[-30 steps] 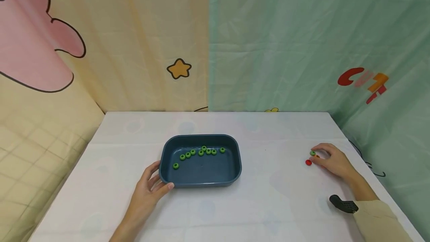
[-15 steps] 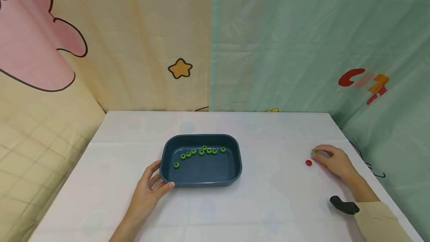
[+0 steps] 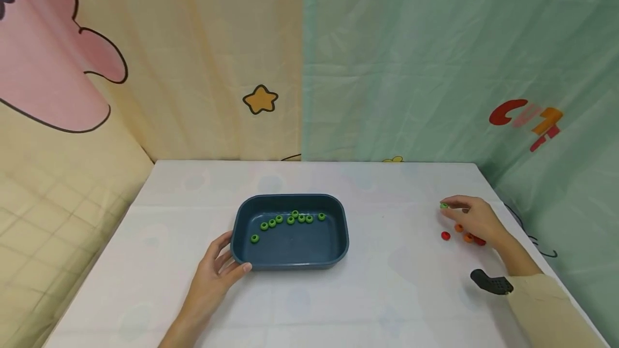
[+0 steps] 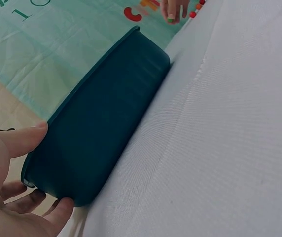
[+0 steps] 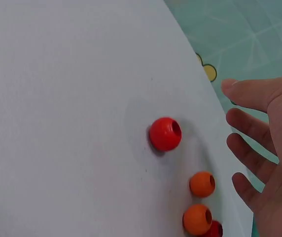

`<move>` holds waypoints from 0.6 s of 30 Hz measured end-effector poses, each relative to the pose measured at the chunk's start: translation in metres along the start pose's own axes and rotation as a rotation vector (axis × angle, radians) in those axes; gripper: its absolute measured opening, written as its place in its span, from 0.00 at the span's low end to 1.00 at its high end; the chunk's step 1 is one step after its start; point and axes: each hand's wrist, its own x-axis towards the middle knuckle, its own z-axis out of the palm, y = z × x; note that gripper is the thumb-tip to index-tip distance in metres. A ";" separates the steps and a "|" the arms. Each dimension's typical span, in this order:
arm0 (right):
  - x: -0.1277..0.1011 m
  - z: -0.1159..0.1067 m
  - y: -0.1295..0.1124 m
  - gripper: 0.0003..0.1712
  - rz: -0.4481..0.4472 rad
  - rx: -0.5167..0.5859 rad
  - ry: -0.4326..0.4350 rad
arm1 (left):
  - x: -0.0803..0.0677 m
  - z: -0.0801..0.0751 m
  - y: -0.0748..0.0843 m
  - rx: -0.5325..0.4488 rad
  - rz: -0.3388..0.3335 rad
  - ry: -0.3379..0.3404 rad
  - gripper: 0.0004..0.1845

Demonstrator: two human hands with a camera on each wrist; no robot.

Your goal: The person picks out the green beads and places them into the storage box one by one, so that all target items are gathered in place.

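Note:
A dark blue tray (image 3: 338, 246) sits mid-table with several green beads (image 3: 290, 219) in a curved row inside. My left hand (image 3: 227, 262) holds the tray's near-left corner, thumb on the front wall; the left wrist view shows thumb (image 4: 20, 139) and fingers (image 4: 57, 212) round the tray (image 4: 101, 123). My right hand (image 3: 450, 206) is raised a little over the table's right side and pinches one green bead (image 3: 444, 205). Below it lie a red bead (image 3: 445, 236) and orange beads (image 3: 458, 227). In the right wrist view the fingers (image 5: 249, 153) hover beside the red bead (image 5: 165, 133) and orange beads (image 5: 202, 183).
The white table (image 3: 387, 294) ends in a right edge close to the loose beads. Printed curtains hang behind and to the right. A black wrist-camera mount (image 3: 490, 282) sticks out by my right sleeve. Another red bead (image 5: 214, 229) lies at the bottom of the right wrist view.
My right hand has risen off the table with the green bead between its fingertips, uncovering the orange beads underneath. The left hand and tray have stayed put.

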 end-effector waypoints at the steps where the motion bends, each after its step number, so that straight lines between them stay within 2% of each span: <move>1: 0.002 0.001 -0.003 0.24 -0.015 0.003 0.000 | 0.000 0.000 0.000 0.000 0.000 -0.001 0.42; 12: 0.028 0.013 -0.042 0.23 -0.119 0.032 -0.021 | 0.001 0.001 0.000 -0.033 0.036 -0.015 0.43; 18: 0.042 0.020 -0.072 0.20 -0.188 0.074 -0.103 | 0.000 0.000 0.001 -0.031 0.028 -0.014 0.43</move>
